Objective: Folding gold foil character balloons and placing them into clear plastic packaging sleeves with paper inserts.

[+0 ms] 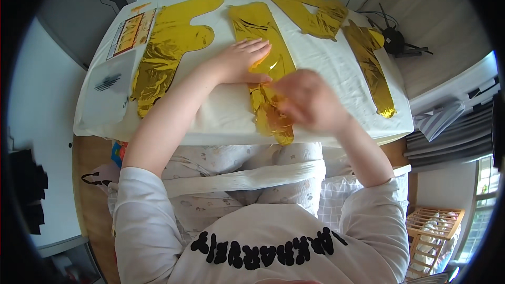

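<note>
A long, flat gold foil balloon (258, 18) lies down the middle of the table, its near end creased and shiny. Pressed flat on its middle is my left hand (239, 62), fingers stretched out and thumb toward the near part. My right hand (310, 100) is just right of it, over the balloon's near right edge. Motion smears its fingers, which look curled; whether they hold anything is unclear. Other uninflated gold foil balloons lie around: a branched one (176, 29) on the left, an angular one (315, 16) at the far right, and a narrow one (368, 63) along the right side.
A white cloth (221, 108) covers the table. At its left lie a printed picture sheet (130, 34) and a clear plastic bag (105, 87). A black device with antennas (393, 40) and cables sits beyond the right edge. A wooden rack (434, 226) stands lower right.
</note>
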Available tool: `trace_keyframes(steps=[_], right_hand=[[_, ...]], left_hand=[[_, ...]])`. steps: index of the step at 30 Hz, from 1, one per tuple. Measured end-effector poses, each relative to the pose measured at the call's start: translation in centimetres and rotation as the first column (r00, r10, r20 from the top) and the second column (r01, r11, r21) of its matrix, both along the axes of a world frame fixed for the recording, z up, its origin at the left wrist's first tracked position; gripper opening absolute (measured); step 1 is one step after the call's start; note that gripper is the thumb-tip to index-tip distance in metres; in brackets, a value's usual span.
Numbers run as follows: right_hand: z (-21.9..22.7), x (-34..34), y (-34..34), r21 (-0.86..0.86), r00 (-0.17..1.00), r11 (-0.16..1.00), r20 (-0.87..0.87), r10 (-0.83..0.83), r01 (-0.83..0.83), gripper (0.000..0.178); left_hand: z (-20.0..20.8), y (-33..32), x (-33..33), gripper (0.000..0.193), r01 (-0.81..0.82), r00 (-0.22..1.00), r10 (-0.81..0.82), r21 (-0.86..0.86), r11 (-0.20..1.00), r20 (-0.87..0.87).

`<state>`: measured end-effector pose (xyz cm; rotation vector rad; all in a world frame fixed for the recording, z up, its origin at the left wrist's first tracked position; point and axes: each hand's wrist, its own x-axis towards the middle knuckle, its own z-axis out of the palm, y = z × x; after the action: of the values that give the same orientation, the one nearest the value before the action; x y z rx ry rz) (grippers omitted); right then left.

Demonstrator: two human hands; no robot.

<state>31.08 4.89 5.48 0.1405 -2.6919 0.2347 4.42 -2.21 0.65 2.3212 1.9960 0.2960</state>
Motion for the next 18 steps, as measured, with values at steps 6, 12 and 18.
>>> trace_keyframes(steps=[6,12,18], right_hand=[[-1.1,0.9,5.9,0.038,0.974,0.977,0.081,-0.212,0.210,0.038],[-2.0,0.9,6.3,0.137,0.966,0.971,0.143,-0.215,0.196,0.037],[-1.7,1.4,5.2,0.152,0.968,0.971,0.143,-0.207,0.185,0.036]], left_hand=[[-0.5,0.3,-0.4,0.102,0.005,1.000,-0.004,0.011,1.000,-0.020],[-0.3,0.1,-0.1,0.100,-0.010,1.000,0.010,0.015,1.000,0.001],[-0.1,-0.2,0.0,0.098,0.043,0.999,-0.043,0.018,0.999,0.000]])
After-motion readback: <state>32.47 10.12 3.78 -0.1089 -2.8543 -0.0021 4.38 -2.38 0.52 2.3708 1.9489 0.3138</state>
